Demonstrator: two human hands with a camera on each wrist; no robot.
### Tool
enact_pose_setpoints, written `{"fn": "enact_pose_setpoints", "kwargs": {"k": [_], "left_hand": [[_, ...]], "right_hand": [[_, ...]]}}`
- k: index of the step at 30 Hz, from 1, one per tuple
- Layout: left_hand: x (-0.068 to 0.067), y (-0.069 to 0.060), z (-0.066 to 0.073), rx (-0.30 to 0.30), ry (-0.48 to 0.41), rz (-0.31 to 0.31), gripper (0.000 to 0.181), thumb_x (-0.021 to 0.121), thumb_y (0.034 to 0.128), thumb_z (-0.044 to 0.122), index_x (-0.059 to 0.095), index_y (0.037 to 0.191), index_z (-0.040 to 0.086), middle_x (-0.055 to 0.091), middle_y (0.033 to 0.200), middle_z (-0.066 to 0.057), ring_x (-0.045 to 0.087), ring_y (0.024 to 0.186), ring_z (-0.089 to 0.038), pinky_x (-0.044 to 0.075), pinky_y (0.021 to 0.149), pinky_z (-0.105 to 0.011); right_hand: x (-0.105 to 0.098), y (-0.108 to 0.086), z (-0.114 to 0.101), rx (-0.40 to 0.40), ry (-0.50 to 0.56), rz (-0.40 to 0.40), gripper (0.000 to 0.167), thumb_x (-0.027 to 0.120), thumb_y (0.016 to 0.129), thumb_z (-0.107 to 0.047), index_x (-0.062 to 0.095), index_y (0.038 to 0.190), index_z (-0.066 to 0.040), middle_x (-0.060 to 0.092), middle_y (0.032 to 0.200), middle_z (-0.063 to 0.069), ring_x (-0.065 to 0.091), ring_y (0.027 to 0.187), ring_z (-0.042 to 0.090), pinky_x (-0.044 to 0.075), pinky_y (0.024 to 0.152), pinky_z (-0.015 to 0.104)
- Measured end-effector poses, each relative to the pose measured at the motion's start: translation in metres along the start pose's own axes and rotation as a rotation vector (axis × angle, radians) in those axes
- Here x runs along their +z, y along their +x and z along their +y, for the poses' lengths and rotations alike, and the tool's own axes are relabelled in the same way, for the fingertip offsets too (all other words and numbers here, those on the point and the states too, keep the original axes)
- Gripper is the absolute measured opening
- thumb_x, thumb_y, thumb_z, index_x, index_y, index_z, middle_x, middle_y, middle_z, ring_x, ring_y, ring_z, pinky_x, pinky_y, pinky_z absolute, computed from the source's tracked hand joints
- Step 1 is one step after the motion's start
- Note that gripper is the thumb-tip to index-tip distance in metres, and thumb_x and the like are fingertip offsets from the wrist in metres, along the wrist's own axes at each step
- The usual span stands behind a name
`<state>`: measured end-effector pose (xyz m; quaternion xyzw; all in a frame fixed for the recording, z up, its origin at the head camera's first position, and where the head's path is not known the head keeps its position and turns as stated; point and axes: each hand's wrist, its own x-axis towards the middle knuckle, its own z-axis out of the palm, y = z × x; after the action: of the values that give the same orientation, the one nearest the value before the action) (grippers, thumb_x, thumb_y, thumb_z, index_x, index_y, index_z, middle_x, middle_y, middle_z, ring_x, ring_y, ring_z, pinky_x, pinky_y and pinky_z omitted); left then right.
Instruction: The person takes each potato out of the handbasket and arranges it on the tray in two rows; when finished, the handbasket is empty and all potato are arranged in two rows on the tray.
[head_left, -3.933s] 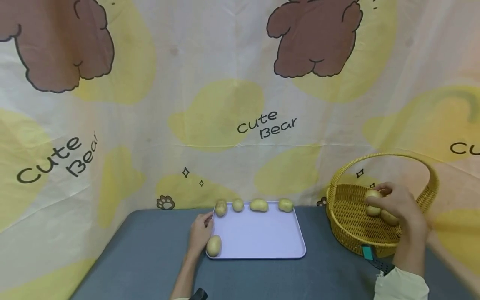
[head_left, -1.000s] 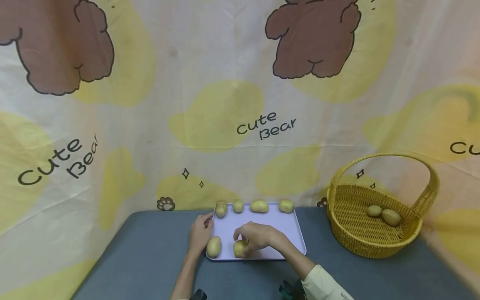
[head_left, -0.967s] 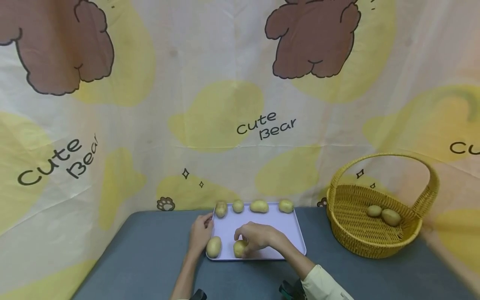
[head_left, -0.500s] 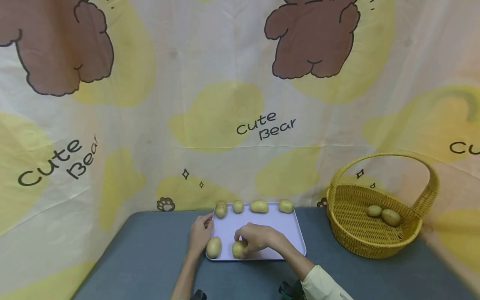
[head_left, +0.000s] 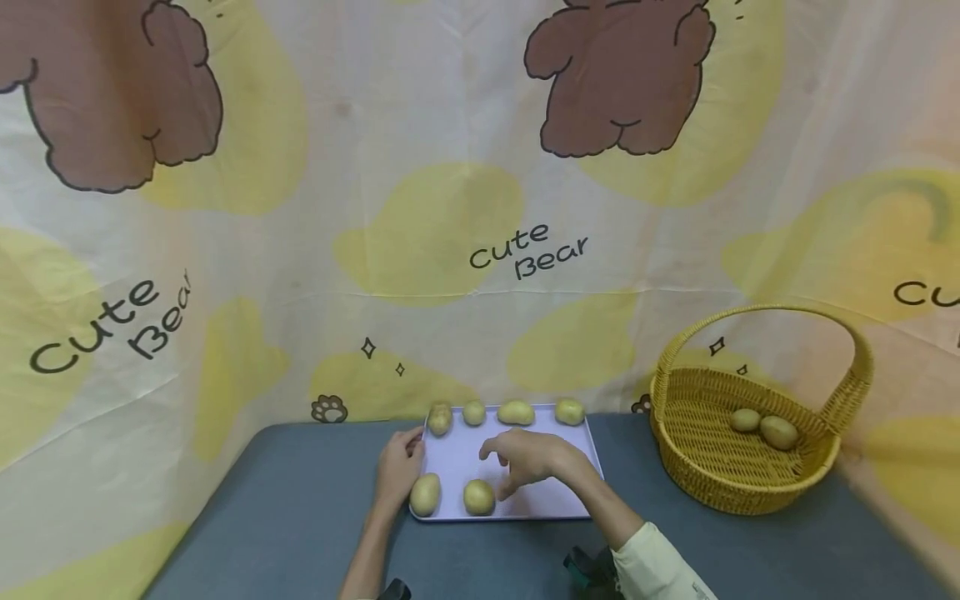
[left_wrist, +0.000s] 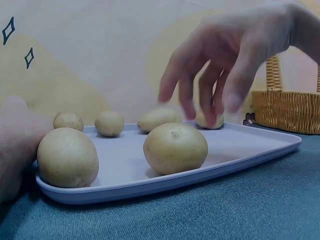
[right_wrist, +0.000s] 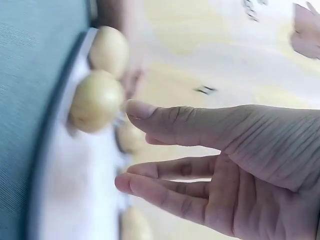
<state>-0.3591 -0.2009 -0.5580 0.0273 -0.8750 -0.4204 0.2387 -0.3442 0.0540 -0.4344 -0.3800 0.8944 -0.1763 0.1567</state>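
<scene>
My left hand (head_left: 397, 471) holds the left edge of a pale lilac tray (head_left: 525, 467); its grip is partly hidden in the left wrist view. A potato (head_left: 425, 495) lies in the tray's near-left corner beside that hand. To its right along the near edge sits another potato (head_left: 478, 497). My right hand (head_left: 528, 458) hovers over the tray just right of this second potato, fingers spread and holding nothing. In the right wrist view, the thumb (right_wrist: 165, 120) stands apart from the fingers and near the potato. Several potatoes, among them an oblong potato (head_left: 516, 412), line the far edge.
A yellow woven basket (head_left: 731, 492) with a tall arched handle stands on the right, with two potatoes (head_left: 777, 432) inside. The dark grey-blue table (head_left: 300, 508) reaches back to a printed bear curtain (head_left: 420, 233).
My right hand brought a potato from the basket to the tray's near edge, then let it go and rose slightly to the right. My left hand stayed at the tray's edge.
</scene>
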Motion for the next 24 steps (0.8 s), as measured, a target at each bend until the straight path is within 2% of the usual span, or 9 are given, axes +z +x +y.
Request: {"fn": "enact_pose_setpoints", "kwargs": {"k": [2,5,9,13,16,19,21,24], "left_hand": [[0.0,-0.001,0.0,-0.005,-0.001,-0.004,0.03,0.061,0.0951,-0.001,0.073,0.122,-0.007,0.071,0.102,-0.02,0.071,0.096,-0.03,0.06,0.089,-0.044],[-0.001,-0.002,0.001,-0.013,0.0,-0.01,0.03,0.061,0.0954,-0.001,0.073,0.122,-0.007,0.071,0.103,-0.02,0.071,0.096,-0.03,0.06,0.09,-0.044],[-0.001,-0.001,0.001,-0.01,-0.007,-0.01,0.03,0.061,0.0959,-0.001,0.073,0.122,-0.007,0.071,0.104,-0.02,0.071,0.097,-0.031,0.06,0.09,-0.044],[-0.001,0.0,0.001,0.002,-0.015,-0.004,0.029,0.061,0.0953,-0.001,0.073,0.121,-0.008,0.071,0.103,-0.02,0.071,0.096,-0.031,0.061,0.089,-0.043],[-0.002,0.001,0.0,-0.001,-0.009,-0.005,0.029,0.061,0.0953,-0.001,0.073,0.121,-0.007,0.071,0.102,-0.02,0.071,0.096,-0.031,0.06,0.088,-0.042],[-0.001,0.001,0.0,-0.009,0.004,-0.021,0.03,0.061,0.0961,0.001,0.073,0.122,-0.006,0.072,0.103,-0.019,0.071,0.097,-0.03,0.06,0.088,-0.042],[-0.001,0.001,0.0,-0.009,0.005,-0.027,0.03,0.061,0.0963,0.001,0.073,0.123,-0.006,0.071,0.104,-0.02,0.071,0.097,-0.03,0.06,0.089,-0.043],[-0.001,0.001,-0.001,-0.008,0.006,-0.026,0.03,0.06,0.0963,0.001,0.073,0.123,-0.007,0.071,0.104,-0.019,0.07,0.097,-0.03,0.06,0.089,-0.043]], "right_hand": [[-0.01,-0.008,0.004,-0.003,0.016,0.037,0.056,0.088,0.082,-0.016,0.066,0.132,-0.005,0.071,0.114,0.016,0.068,0.102,0.026,0.054,0.078,0.029],[-0.029,-0.024,0.012,-0.005,0.046,0.096,0.052,0.087,0.084,-0.015,0.066,0.131,-0.002,0.07,0.117,0.016,0.07,0.103,0.029,0.057,0.078,0.03],[-0.059,-0.055,0.025,0.007,0.093,0.16,0.042,0.083,0.089,-0.019,0.069,0.124,-0.002,0.071,0.117,0.013,0.071,0.101,0.024,0.06,0.08,0.032],[-0.082,-0.09,0.044,-0.011,0.124,0.217,0.025,0.078,0.093,-0.024,0.073,0.108,-0.005,0.073,0.105,0.007,0.07,0.095,0.02,0.059,0.078,0.028],[-0.095,-0.119,0.061,-0.005,0.159,0.26,0.018,0.075,0.096,-0.025,0.074,0.102,-0.008,0.073,0.093,0.004,0.068,0.085,0.017,0.057,0.072,0.026],[-0.104,-0.151,0.08,0.048,0.176,0.34,0.019,0.071,0.099,-0.026,0.075,0.103,-0.008,0.074,0.09,0.002,0.068,0.079,0.009,0.057,0.069,0.025],[-0.106,-0.171,0.093,0.104,0.196,0.416,0.024,0.068,0.102,-0.026,0.074,0.11,-0.004,0.075,0.096,0.003,0.068,0.08,0.006,0.058,0.07,0.025],[-0.107,-0.197,0.115,0.202,0.161,0.551,0.03,0.063,0.104,-0.025,0.069,0.119,0.001,0.075,0.104,0.012,0.07,0.084,0.01,0.058,0.072,0.027]]}}
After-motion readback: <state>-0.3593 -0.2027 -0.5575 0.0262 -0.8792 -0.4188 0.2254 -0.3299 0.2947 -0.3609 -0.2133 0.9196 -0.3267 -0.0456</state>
